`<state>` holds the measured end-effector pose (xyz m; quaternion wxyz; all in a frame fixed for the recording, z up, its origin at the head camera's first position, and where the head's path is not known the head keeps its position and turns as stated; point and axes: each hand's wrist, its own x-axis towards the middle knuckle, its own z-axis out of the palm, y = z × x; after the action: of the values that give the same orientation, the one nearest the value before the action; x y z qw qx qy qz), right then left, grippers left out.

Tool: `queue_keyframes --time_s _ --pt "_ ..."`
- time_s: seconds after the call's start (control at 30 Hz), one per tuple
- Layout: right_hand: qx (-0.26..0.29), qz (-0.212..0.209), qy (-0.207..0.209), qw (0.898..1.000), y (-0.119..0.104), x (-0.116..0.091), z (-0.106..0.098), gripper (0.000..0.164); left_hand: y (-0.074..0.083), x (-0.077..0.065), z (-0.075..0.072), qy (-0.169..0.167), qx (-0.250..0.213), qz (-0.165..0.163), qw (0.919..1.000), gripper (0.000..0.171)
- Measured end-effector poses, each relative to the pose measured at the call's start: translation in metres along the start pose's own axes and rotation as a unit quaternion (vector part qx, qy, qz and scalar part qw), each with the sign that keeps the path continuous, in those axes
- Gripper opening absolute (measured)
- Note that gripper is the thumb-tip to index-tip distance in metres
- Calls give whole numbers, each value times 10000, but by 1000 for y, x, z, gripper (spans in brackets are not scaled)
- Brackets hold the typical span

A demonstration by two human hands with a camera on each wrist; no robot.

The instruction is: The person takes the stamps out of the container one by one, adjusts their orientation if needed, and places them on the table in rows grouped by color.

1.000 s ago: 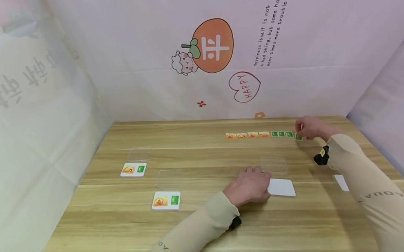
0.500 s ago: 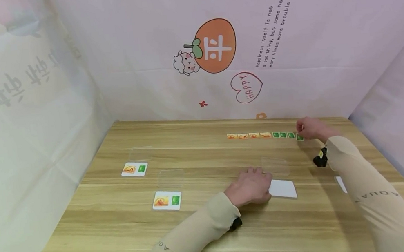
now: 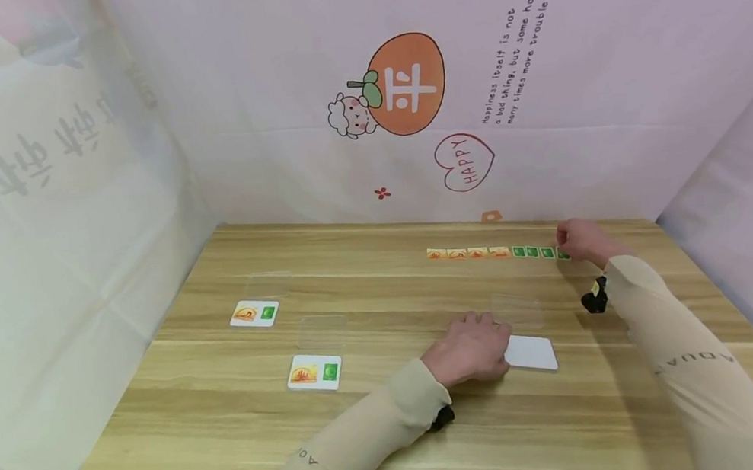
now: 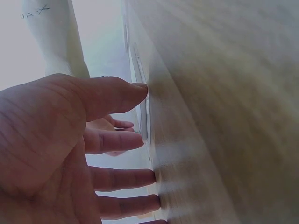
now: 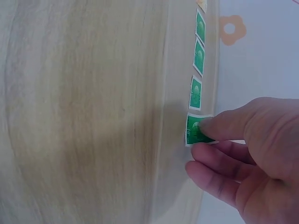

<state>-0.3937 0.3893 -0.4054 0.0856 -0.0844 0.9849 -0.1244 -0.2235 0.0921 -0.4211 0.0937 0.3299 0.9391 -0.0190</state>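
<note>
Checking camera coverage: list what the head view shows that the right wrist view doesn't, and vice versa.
Head only: the left hand, the blank white card and two stamp-bearing cards.

Right wrist only: the palm side of the right hand, thumb plainly over the end green stamp.

Both: that hand, all four green stamps, the orange flower print.

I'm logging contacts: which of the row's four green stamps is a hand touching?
The end green stamp, farthest from the orange stamps: the right hand has its thumb on it, while the other three green stamps lie untouched.
</note>
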Motion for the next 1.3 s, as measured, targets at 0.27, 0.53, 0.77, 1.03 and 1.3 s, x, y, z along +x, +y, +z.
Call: queue_keyframes --time_s 0.27,0.53,0.77,1.03,1.3 --pt "-100 -120 141 9998 0 4 5 3 0 1 1 50 -24 -6 10000 38" --pt "-215 -81 157 9996 3 8 8 9 0 1 1 67 -23 -1 10000 39" --pt "-133 36 259 9996 7 9 12 16 0 2 1 37 37 -17 10000 40" --pt "33 -9 243 9997 12 6 12 19 1 3 3 80 22 18 10000 41" --pt "334 129 167 9992 2 -3 1 19 -5 0 1 104 -158 87 9998 44"
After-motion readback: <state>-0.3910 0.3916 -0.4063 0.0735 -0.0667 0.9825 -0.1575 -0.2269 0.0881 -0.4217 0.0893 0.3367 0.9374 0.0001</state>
